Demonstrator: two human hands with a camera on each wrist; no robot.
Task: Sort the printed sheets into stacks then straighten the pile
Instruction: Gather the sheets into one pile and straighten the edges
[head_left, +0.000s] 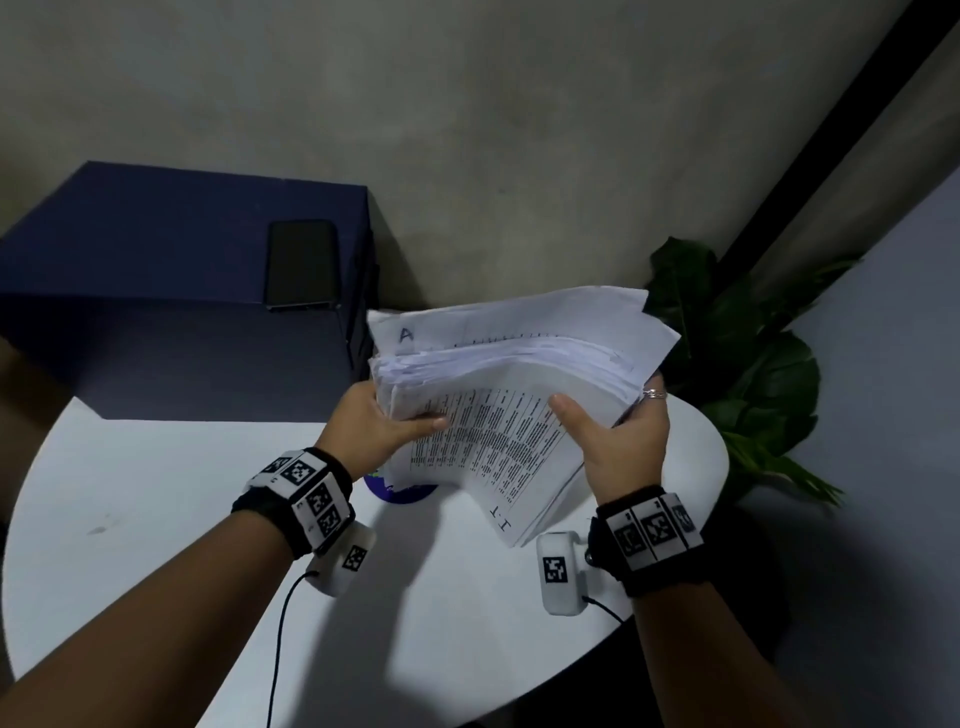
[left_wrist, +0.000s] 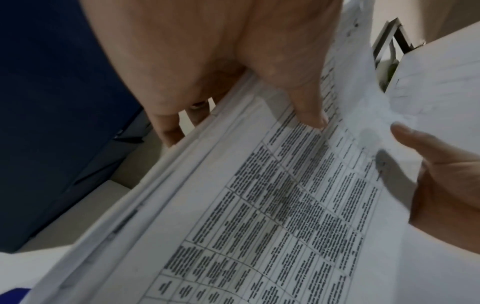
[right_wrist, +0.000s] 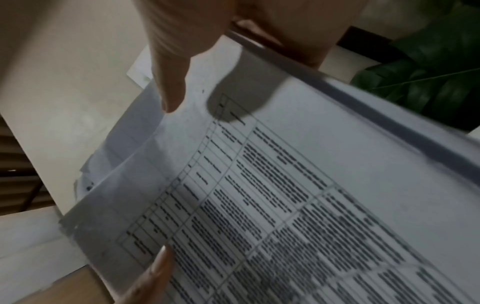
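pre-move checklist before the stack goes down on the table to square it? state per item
1. Left hand grips the paper stack, thumb on top: ok.
2. Right hand grips its other side: ok.
3. Sheet edges aligned: not ok, fanned and uneven.
4. Stack off the white table: ok, held above it.
5. Landing spot: not ok, a blue round item lies under the stack.
6. Sorting finished: cannot tell.

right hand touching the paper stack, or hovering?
Touching. In the head view the right hand holds the paper stack: thumb on the printed top sheet, fingers under its right edge.
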